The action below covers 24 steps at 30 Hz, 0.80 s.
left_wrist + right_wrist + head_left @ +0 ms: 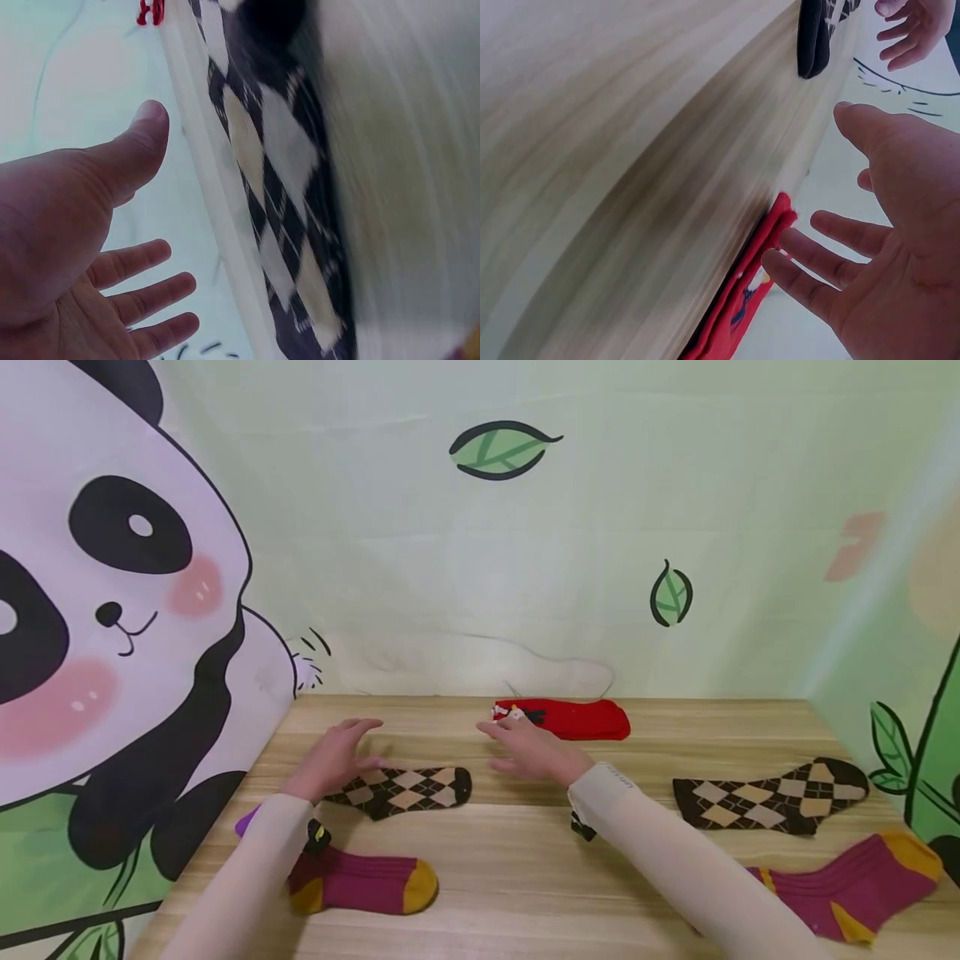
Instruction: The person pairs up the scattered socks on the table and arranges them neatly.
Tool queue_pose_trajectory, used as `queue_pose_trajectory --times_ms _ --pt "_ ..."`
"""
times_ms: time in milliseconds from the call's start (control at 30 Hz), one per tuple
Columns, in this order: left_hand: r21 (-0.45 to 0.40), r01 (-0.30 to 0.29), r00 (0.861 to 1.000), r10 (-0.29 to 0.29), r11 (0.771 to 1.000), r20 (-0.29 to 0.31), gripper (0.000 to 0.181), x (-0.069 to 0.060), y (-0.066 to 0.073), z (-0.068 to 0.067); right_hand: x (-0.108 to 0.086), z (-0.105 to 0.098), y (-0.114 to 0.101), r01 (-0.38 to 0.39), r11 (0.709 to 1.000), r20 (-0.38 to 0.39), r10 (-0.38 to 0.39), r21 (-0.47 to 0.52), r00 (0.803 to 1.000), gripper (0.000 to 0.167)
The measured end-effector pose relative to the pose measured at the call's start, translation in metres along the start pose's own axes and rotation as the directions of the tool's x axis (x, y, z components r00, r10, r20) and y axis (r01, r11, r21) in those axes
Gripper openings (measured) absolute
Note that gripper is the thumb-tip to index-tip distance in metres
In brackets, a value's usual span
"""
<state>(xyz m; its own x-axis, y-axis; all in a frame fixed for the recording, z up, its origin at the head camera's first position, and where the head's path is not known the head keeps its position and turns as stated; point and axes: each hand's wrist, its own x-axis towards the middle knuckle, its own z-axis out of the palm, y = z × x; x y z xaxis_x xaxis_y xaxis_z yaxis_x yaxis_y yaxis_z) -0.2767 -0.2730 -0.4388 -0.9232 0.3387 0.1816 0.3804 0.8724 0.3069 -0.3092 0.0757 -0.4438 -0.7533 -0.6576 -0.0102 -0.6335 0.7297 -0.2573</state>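
Observation:
My left hand [333, 764] hovers over the near end of an argyle sock [420, 789] in black, tan and white, fingers apart and holding nothing. In the left wrist view its thumb and fingers are spread beside that sock [277, 180]. My right hand [536, 750] is just in front of a folded red sock [585, 719] at the table's back edge, its fingers loosely extended with nothing in them. The right wrist view shows the red sock [739, 300] beyond the fingertips; whether they touch it I cannot tell.
A second argyle sock [772, 797] lies at the right. Maroon socks with mustard toes and heels lie at front left [375, 882] and front right [862, 893]. Something purple [246, 820] shows behind the left sleeve. A panda-printed backdrop [390, 568] rises behind the wooden table [517, 877].

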Motion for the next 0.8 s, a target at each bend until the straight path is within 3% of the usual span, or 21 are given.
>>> queue_pose_trajectory --times_ms 433,800 --pt "0.023 0.124 0.991 -0.125 0.992 0.044 0.066 -0.018 -0.03 -0.007 0.013 0.01 -0.025 0.081 0.997 -0.001 -0.081 0.0 0.997 0.067" --pt "0.062 0.214 0.976 -0.216 0.975 0.04 0.062 -0.027 -0.046 -0.005 0.023 0.021 -0.041 0.063 0.998 0.03 -0.063 -0.003 0.998 0.067"
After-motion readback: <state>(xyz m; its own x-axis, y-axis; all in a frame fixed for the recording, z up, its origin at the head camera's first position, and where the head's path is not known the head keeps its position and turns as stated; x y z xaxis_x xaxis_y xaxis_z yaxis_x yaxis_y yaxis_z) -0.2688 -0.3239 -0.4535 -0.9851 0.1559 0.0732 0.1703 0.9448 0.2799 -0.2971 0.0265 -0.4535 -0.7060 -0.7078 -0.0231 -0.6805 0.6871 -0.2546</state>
